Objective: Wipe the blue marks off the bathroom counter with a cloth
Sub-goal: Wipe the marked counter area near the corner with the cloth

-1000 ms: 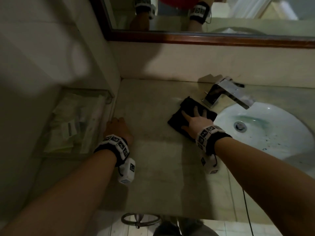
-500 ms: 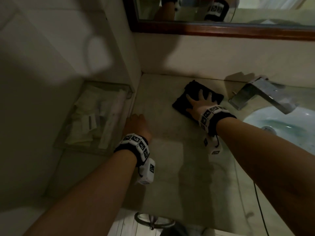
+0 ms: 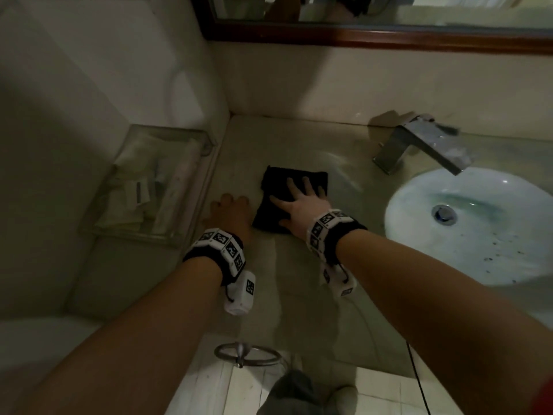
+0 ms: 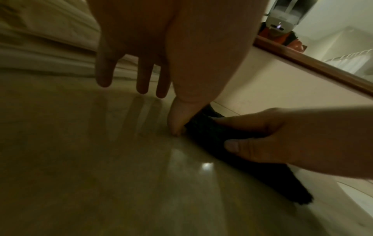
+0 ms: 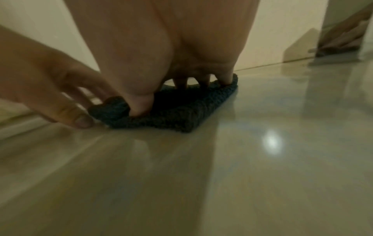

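A dark folded cloth (image 3: 275, 184) (image 5: 177, 111) (image 4: 262, 172) lies flat on the glossy beige counter (image 3: 299, 295). My right hand (image 3: 299, 202) (image 5: 161, 47) presses on it with spread, straight fingers and the thumb on its near-left part. Just left of the cloth my left hand (image 3: 232, 212) (image 4: 153, 63) rests on the counter, fingers relaxed, its thumb tip touching the surface beside the cloth's edge. It holds nothing. In this dim light I make out no blue marks on the counter around the cloth.
A chrome faucet (image 3: 425, 145) stands at the back right over a white sink (image 3: 478, 229) with bluish streaks and dark specks. A glass tray (image 3: 191, 235) of packets sits left of the counter. The wood-framed mirror (image 3: 374, 37) hangs behind; a towel ring (image 3: 245, 354) hangs below the front edge.
My right hand has slid the cloth leftward, from beside the faucet to next to my left hand. The left hand has stayed on the counter.
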